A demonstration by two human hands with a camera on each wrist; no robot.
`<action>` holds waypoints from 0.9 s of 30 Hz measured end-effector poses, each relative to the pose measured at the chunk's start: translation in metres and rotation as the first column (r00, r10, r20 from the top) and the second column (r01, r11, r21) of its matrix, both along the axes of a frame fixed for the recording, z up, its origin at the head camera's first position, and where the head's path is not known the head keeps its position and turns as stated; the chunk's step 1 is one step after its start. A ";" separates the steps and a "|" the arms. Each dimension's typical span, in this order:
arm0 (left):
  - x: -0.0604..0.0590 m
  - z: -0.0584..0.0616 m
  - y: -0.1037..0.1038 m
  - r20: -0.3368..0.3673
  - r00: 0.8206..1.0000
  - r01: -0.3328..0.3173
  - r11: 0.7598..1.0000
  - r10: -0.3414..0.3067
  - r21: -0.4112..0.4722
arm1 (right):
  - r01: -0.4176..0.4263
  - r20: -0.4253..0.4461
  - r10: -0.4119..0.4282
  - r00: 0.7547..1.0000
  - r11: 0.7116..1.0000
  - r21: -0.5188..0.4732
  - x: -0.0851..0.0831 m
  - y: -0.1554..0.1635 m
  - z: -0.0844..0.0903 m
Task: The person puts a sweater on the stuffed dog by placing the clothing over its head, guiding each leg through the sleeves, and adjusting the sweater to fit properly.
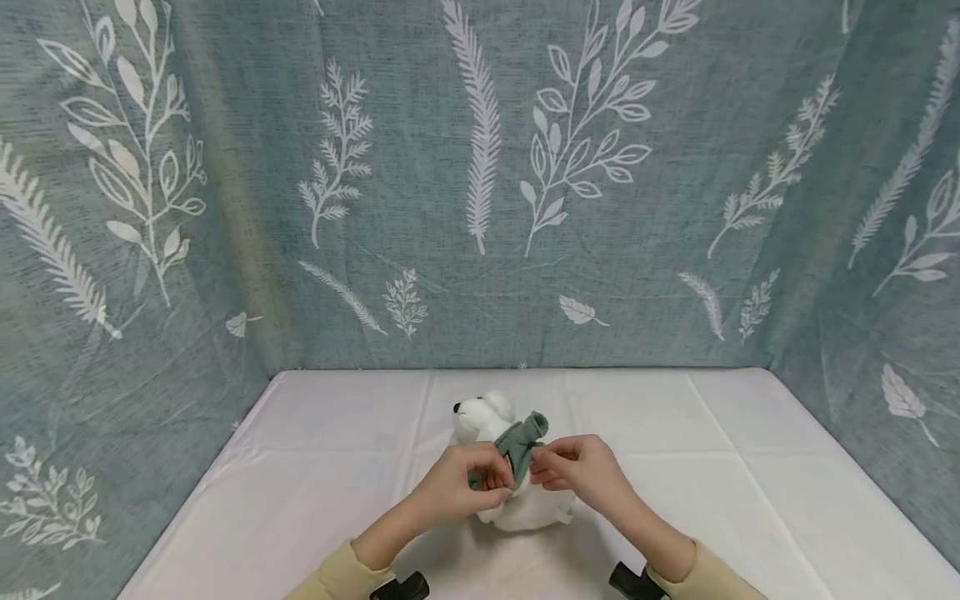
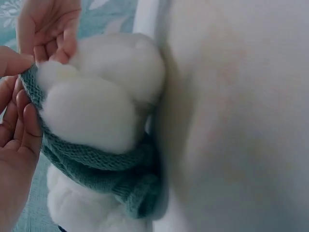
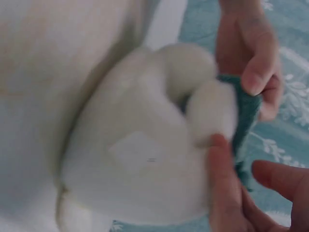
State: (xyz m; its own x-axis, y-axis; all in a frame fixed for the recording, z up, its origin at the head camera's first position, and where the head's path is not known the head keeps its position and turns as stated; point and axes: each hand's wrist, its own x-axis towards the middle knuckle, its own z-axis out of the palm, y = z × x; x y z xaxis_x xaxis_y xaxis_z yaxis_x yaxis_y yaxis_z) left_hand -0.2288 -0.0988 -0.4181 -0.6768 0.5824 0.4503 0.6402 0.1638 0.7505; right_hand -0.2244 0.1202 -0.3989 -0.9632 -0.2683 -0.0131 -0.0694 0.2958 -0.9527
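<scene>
A white plush animal (image 1: 474,422) with a dark nose faces left on the table. Round its upper body is bunched a green knitted sweater (image 1: 522,446), one sleeve sticking up. With thumb and fingers, my left hand (image 1: 468,479) pinches the knit's edge beside a white paw (image 2: 89,113). My right hand (image 1: 588,471) is at the other side of the sweater. In the right wrist view, one of its fingers (image 3: 223,169) touches the white paw (image 3: 212,111), while the thumb stands apart from it. A pale label (image 3: 137,154) shows on the plush's body.
A white cloth (image 1: 675,492) with fold lines covers the table. Behind and at both sides hangs a blue-green curtain (image 1: 420,183) with white leaf prints. Black wrist devices (image 1: 402,587) sit at the beige sleeves (image 1: 341,575).
</scene>
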 end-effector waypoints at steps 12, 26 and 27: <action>-0.002 -0.008 0.001 0.181 0.954 -0.234 0.971 0.239 -0.047 | 0.184 -0.270 -0.117 0.956 0.953 0.239 -0.005 -0.016 -0.014; -0.018 -0.012 -0.002 0.169 0.900 -0.388 0.915 0.402 -0.111 | 0.327 -0.709 0.176 0.683 0.794 0.512 0.010 -0.020 -0.029; -0.018 -0.012 -0.002 0.156 0.897 -0.397 0.910 0.413 -0.121 | 0.338 -0.723 0.187 0.665 0.788 0.514 0.010 -0.020 -0.030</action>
State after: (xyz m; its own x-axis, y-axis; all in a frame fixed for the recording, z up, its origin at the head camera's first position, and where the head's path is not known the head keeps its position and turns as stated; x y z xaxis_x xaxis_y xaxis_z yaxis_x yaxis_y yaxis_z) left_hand -0.2470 -0.1011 -0.4302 -0.9252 0.2713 0.2655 0.3655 0.4482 0.8158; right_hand -0.2148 0.1003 -0.4291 -0.7397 -0.3840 0.5526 -0.5811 0.7787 -0.2367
